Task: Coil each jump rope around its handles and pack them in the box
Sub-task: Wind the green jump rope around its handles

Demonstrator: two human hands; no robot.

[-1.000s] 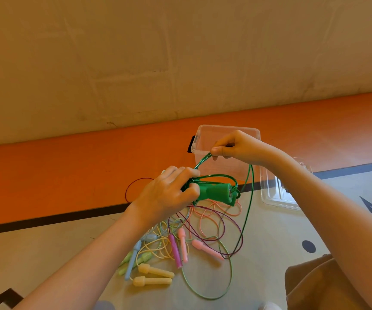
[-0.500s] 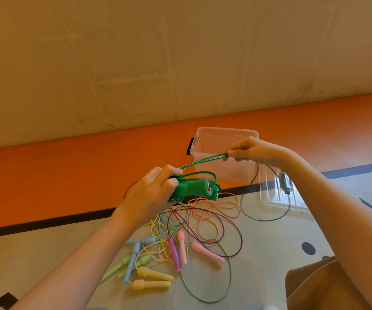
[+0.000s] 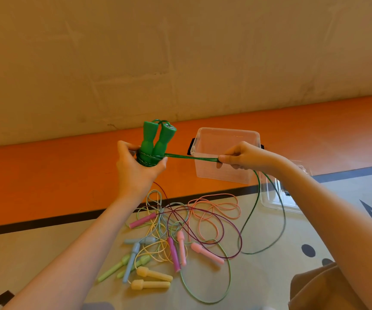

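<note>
Head view
Left hand: your left hand was raised above the floor, fingers and thumb curled round the lower ends of the two green handles, which stood upright side by side.
Coil: a few turns of green rope were wound round the handles just above your fingers.
Right hand: your right hand pinched several strands of the green rope between thumb and fingers, in front of the box; the strands ran taut and nearly level from the handles to that hand.
Slack: below your right hand the rest of the green rope dropped to the floor in one long loop.
Box: the clear box sat open on the orange strip of floor, behind your right hand; nothing could be made out inside it.
Lid: a clear lid lay flat on the floor just right of the box.
Pile: the other ropes lay tangled and uncoiled on the floor below your hands, with pink, purple, blue, light green and yellow handles among them.
Wall: a beige wall rose behind the orange strip.
</note>
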